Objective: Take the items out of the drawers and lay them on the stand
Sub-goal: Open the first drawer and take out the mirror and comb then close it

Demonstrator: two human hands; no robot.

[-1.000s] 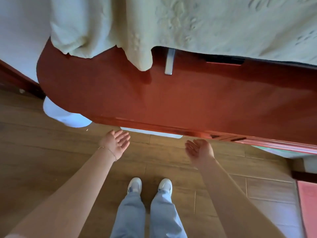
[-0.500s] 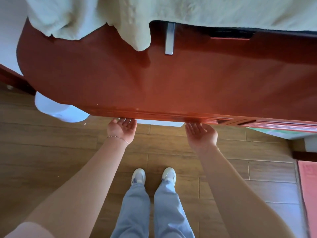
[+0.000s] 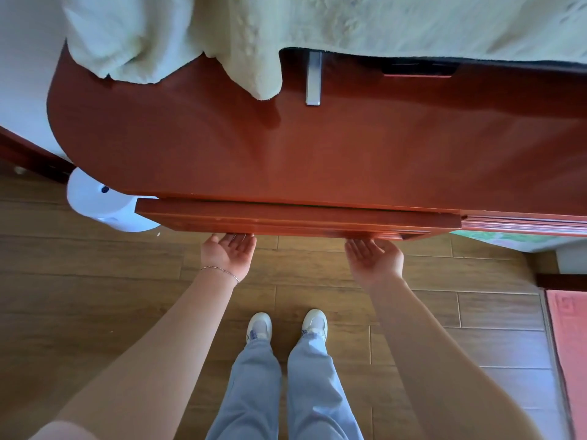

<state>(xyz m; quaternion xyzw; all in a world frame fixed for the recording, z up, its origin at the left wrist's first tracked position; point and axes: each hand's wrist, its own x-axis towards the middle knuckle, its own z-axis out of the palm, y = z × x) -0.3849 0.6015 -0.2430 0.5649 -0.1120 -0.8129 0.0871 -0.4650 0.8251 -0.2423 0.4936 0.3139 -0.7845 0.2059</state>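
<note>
The drawer [image 3: 298, 219] ran crosswise under the stand's [image 3: 317, 154] near edge, just ajar. Both palms-up hands, left hand [image 3: 228, 254] and right hand [image 3: 374, 260], hooked fingers beneath its front, equally near.

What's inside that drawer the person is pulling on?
Nothing of it shows yet. The drawer is barely out from under the stand, so only its front edge is visible; both hands' fingers are tucked beneath it.
</note>
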